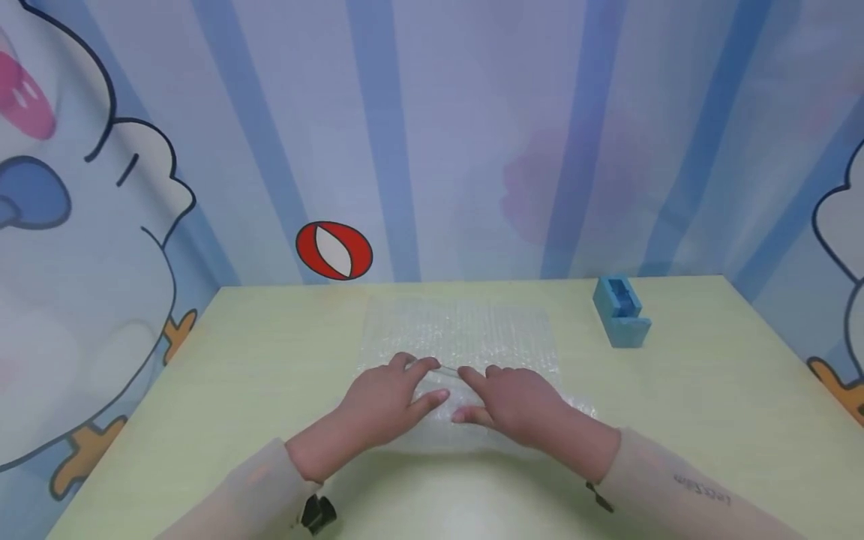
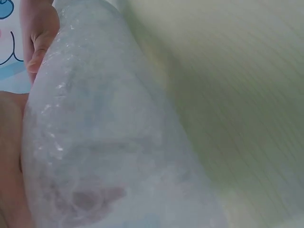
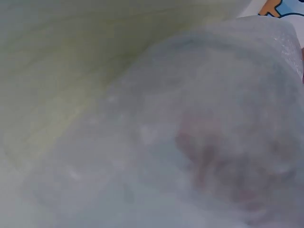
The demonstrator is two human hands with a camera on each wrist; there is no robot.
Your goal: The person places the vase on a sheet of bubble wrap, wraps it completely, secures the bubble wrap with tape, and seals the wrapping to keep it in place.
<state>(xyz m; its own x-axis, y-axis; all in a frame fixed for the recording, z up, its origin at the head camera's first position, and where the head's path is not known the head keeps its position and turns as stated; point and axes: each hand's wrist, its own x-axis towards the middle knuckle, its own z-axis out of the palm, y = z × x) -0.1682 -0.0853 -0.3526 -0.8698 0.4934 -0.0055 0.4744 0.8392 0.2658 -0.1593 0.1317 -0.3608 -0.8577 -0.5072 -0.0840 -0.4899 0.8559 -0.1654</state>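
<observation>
Head view: the left hand (image 1: 383, 399) and right hand (image 1: 518, 399) gripped bubble wrap (image 1: 466, 326) between thumbs and fingers, midway across the table (image 1: 283, 337). A blue holder (image 1: 622, 330) stood apart, farther right; the wrap clouded both wrist views.

Tabletop (image 1: 283, 345) runs free at nine o'clock from the bubble wrap (image 1: 466, 322), but a blue holder (image 1: 621, 331) blocks two, the wall (image 1: 472, 150) twelve!

"On my remote feed, what's on the pale yellow flat table (image 1: 709, 375)?"
"I see 1 clear rectangular plastic sheet (image 1: 459, 331); right of its far part, 1 blue blocky tape dispenser (image 1: 619, 316). Behind the table, a blue-striped backdrop (image 1: 466, 112)."
</observation>
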